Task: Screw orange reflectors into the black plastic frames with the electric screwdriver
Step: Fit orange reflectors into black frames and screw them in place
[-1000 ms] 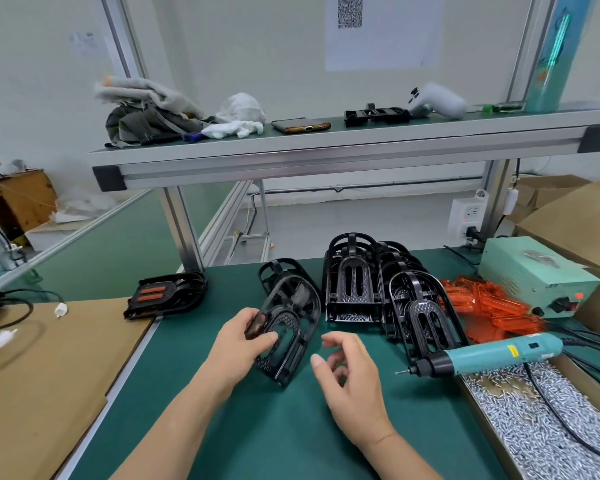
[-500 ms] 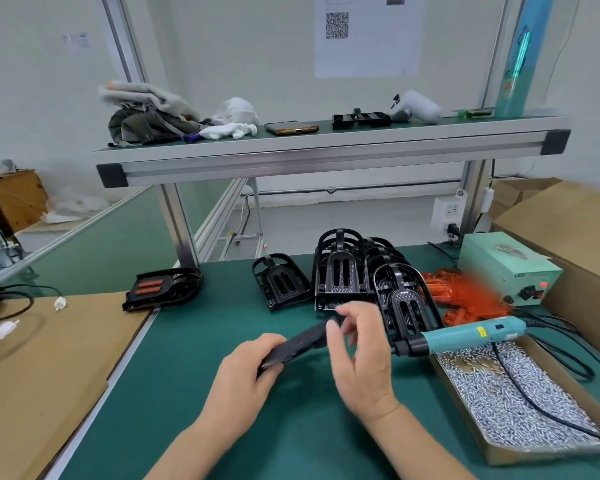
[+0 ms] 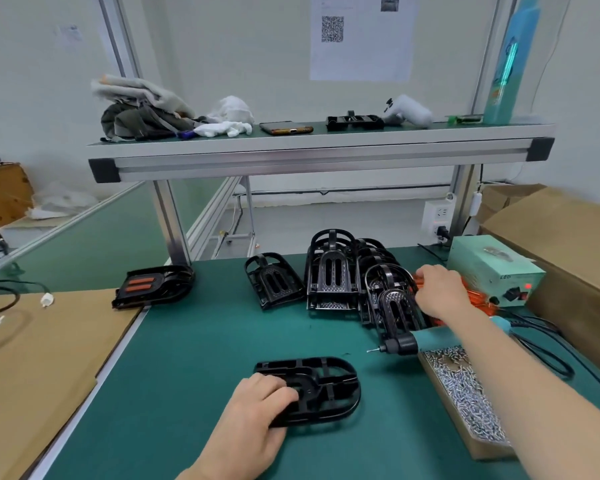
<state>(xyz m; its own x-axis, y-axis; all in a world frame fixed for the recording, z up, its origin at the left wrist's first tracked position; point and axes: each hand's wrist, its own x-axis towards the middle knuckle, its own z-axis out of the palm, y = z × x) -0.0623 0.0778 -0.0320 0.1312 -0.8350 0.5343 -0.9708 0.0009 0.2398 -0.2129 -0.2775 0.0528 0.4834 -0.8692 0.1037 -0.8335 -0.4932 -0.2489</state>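
While the left hand (image 3: 257,407) is gripping the stiff, probably light frame (image 3: 326,386) by its end on the worktop (image 3: 194,358), the right hand (image 3: 437,289) is reaching into the reflectors (image 3: 477,301); I cannot tell its grip.

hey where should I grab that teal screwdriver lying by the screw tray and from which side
Take the screwdriver by its teal barrel, just behind the black nose, coming down from above. It lies flat beside the screw tray, bit pointing left, cord trailing right.
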